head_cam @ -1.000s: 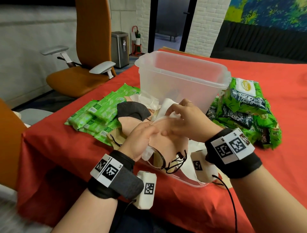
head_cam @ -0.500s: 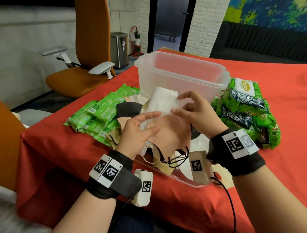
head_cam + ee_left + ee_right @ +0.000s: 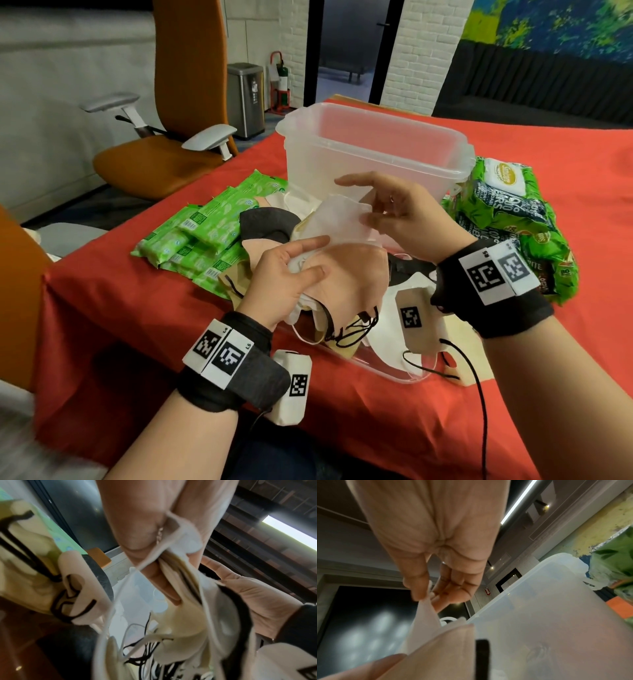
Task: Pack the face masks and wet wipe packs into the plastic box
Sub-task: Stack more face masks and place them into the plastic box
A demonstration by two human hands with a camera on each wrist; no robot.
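Note:
My left hand (image 3: 308, 263) grips a stack of face masks (image 3: 356, 277), a peach one on top, ear loops hanging below. In the left wrist view its fingers (image 3: 159, 577) curl round the layered masks (image 3: 185, 601). My right hand (image 3: 366, 209) pinches the edge of a white mask (image 3: 339, 222) raised off the stack, just in front of the clear plastic box (image 3: 373, 150). The right wrist view shows the thumb and fingers (image 3: 419, 588) pinching that white mask (image 3: 426, 616) beside the box (image 3: 547, 615). Flat green wipe packs (image 3: 202, 236) lie left; bulky green wipe packs (image 3: 507, 222) lie right.
A black mask (image 3: 263, 222) and more masks lie between the flat packs and the box. A clear lid (image 3: 404, 375) lies under the mask pile near the front edge of the red table (image 3: 565, 144). An orange office chair (image 3: 164, 157) stands at the left.
The white mask has come up off the stack. My right hand left the stack, rose toward the box and now pinches that mask's edge. My left hand keeps holding the stack.

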